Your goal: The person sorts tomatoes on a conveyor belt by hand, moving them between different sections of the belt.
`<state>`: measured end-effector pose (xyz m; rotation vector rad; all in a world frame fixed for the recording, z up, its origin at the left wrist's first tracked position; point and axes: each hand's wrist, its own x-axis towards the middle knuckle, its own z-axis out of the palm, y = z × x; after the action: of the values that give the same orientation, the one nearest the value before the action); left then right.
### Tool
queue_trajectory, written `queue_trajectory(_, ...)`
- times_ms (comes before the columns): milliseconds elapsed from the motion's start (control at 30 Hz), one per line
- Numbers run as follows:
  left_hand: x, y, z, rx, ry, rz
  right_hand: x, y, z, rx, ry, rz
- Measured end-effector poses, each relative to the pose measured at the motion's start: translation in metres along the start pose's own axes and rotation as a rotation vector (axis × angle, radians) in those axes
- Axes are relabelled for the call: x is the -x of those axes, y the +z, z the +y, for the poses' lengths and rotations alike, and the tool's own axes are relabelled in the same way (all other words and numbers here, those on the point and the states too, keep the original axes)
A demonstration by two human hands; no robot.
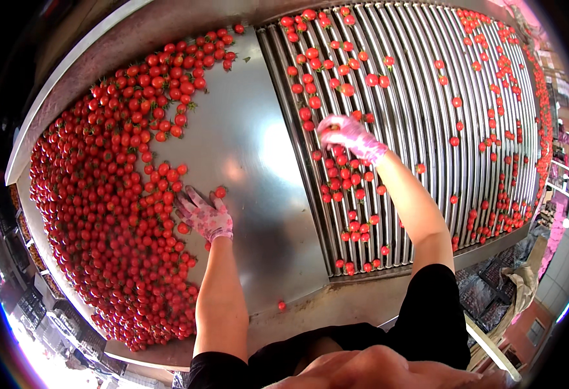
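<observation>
My left hand (205, 212) wears a pink patterned glove and lies with its fingers spread. Its fingertips touch the right edge of a big heap of red cherry tomatoes (113, 194). One loose tomato (220, 192) sits just beside that hand on the smooth metal plate (252, 220). Over the left part of the metal roller conveyor (404, 117), my right hand (349, 136), in a similar pink glove, has its fingers curled in. Whatever they hold is mostly hidden and slightly blurred. Just below them, a cluster of cherry tomatoes (343, 174) rests on the rollers.
More tomatoes (501, 142) are scattered over the rollers toward the right. A raised metal rim (70, 78) bounds the heap at the far left. One stray tomato (282, 305) lies near the front ledge. Dark crates (495, 275) stand beyond the conveyor at the lower right.
</observation>
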<state>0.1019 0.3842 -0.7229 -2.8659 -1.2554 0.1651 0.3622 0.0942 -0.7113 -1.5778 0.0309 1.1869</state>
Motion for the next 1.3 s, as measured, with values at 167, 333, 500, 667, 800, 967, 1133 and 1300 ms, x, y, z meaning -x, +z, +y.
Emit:
queue_trajectory(167,-0.001,0.005,0.000,-0.006,0.005,0.011,-0.059,-0.071,-0.051,0.011,-0.354,0.290)
queue_trajectory(333,-0.001,0.007,-0.001,0.033,0.023,0.058,-0.127,-0.069,-0.098,0.825,-0.371,0.751)
queue_trajectory(500,0.001,0.009,0.004,-0.019,0.047,0.058,-0.130,-0.065,-0.022,0.247,-0.608,0.500)
queue_trajectory(667,-0.001,-0.002,-0.002,-0.091,0.008,0.025,-0.027,-0.021,0.056,0.925,-0.952,0.604)
queue_trajectory(800,0.002,-0.001,0.004,-0.095,0.004,0.004,0.098,0.020,0.115,0.884,-0.575,0.443)
queue_trajectory(967,0.006,0.007,0.001,-0.107,0.037,0.036,0.238,0.046,0.191,0.867,-0.442,0.215)
queue_trajectory(1133,0.002,0.017,-0.016,-0.165,0.019,0.038,0.371,0.070,0.189,0.761,-0.044,0.573)
queue_trajectory(1300,0.000,0.019,-0.017,-0.107,0.085,0.115,0.460,0.081,0.226,0.922,-0.080,0.908)
